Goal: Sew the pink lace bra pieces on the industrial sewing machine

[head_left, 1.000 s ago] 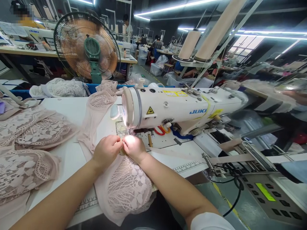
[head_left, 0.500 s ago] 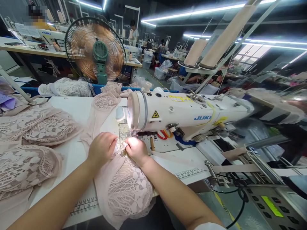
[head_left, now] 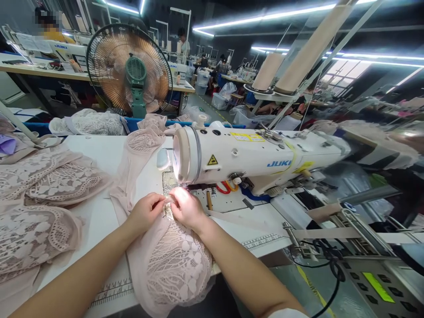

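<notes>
A pale pink lace bra (head_left: 177,265) lies at the table's front, its upper edge running up to both hands. My left hand (head_left: 147,213) pinches the edge of the bra fabric between thumb and fingers. Right beside it, under the lamp glow, my right hand (head_left: 187,206) grips the same edge. Both are just in front of the head of a white sewing machine (head_left: 232,152), close to its metal needle plate (head_left: 169,179). The needle itself is hidden behind the machine head and my right hand.
More lace bra pieces (head_left: 62,179) are heaped at the left. A large fan (head_left: 134,73) stands behind the table. Scissors with red and orange handles (head_left: 223,187) lie under the machine arm. Thread cones (head_left: 268,73) rise behind, and a tape-feeding device (head_left: 327,232) is at the right.
My left hand has come down slightly and closer to the right hand, its fingertips now meeting the right hand's at the fabric edge. The bra has barely shifted.
</notes>
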A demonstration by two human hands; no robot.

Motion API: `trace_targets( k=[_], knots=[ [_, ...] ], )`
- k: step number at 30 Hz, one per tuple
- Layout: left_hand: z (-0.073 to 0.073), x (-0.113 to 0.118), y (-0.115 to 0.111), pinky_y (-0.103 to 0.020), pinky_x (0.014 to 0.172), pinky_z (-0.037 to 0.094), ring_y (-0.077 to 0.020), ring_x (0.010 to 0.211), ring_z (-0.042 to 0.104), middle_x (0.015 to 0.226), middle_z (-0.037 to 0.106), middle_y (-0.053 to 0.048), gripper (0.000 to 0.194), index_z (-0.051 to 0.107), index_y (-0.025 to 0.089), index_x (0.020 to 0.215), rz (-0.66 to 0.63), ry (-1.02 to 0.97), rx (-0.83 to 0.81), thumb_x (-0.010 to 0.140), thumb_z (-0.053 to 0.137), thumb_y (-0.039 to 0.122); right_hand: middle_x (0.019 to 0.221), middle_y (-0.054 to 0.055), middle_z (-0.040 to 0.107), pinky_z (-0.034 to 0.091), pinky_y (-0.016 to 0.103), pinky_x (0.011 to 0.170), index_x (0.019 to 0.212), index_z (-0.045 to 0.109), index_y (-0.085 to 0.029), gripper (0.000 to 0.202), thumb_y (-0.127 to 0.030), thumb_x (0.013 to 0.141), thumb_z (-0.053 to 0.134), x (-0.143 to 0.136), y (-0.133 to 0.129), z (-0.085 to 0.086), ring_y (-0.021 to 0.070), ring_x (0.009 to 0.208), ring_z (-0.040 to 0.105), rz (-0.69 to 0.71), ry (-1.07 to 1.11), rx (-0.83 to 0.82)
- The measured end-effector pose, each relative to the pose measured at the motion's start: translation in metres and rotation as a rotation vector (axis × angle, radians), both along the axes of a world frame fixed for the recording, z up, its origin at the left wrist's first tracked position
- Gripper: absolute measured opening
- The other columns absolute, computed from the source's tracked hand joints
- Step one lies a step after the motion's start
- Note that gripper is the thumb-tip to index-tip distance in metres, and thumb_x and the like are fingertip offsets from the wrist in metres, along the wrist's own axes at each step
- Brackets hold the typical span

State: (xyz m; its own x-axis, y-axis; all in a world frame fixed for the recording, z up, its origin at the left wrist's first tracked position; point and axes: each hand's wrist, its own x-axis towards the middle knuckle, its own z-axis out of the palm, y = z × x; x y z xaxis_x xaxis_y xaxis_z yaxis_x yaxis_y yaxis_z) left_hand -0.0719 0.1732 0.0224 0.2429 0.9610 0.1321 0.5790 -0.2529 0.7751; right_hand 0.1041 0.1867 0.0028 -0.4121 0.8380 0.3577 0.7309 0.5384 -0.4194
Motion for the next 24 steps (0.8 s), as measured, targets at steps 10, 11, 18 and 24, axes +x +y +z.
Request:
trace_targets(
  k=[10, 11, 18, 24],
  knots=[
    [0.004, -0.004, 0.002, -0.029, 0.061, 0.048, -0.0186, 0.066, 0.061, 0.070, 0.067, -0.002, 0.031, 0.065, 0.020, 0.075, 0.030, -0.170, -0.150, 0.079, 0.052, 0.048, 0.088, 0.008, 0.065, 0.044, 0.026, 0.056, 0.094, 0.066, -0.018, 0.019, -0.033, 0.091, 0.054, -0.010, -0.008, -0.008, 0.0168, 0.066, 0.059, -0.037, -0.014, 0.156],
    [0.004, -0.004, 0.002, -0.030, 0.064, 0.048, -0.0194, 0.068, 0.062, 0.072, 0.069, -0.002, 0.031, 0.066, 0.020, 0.076, 0.030, -0.171, -0.148, 0.078, 0.052, 0.048, 0.086, 0.008, 0.064, 0.044, 0.025, 0.057, 0.091, 0.065, -0.018, 0.018, -0.032, 0.092, 0.053, -0.011, -0.007, -0.008, 0.0168, 0.068, 0.059, -0.031, -0.017, 0.162],
    [0.006, -0.004, 0.002, -0.031, 0.064, 0.048, -0.0202, 0.069, 0.062, 0.072, 0.069, -0.002, 0.029, 0.068, 0.022, 0.075, 0.044, -0.169, -0.161, 0.076, 0.055, 0.047, 0.078, 0.006, 0.059, 0.041, 0.027, 0.060, 0.074, 0.059, -0.020, 0.023, -0.023, 0.092, 0.045, -0.008, -0.013, 0.006, 0.0174, 0.070, 0.055, -0.003, -0.026, 0.223],
    [0.007, -0.006, 0.000, -0.026, 0.052, 0.043, -0.0173, 0.060, 0.057, 0.065, 0.064, -0.001, 0.029, 0.067, 0.021, 0.075, 0.071, -0.197, -0.205, 0.076, 0.055, 0.048, 0.076, 0.005, 0.058, 0.040, 0.027, 0.059, 0.079, 0.061, -0.020, 0.018, -0.022, 0.089, 0.047, 0.001, -0.014, 0.008, 0.0163, 0.065, 0.054, -0.059, -0.012, 0.193]
  ],
)
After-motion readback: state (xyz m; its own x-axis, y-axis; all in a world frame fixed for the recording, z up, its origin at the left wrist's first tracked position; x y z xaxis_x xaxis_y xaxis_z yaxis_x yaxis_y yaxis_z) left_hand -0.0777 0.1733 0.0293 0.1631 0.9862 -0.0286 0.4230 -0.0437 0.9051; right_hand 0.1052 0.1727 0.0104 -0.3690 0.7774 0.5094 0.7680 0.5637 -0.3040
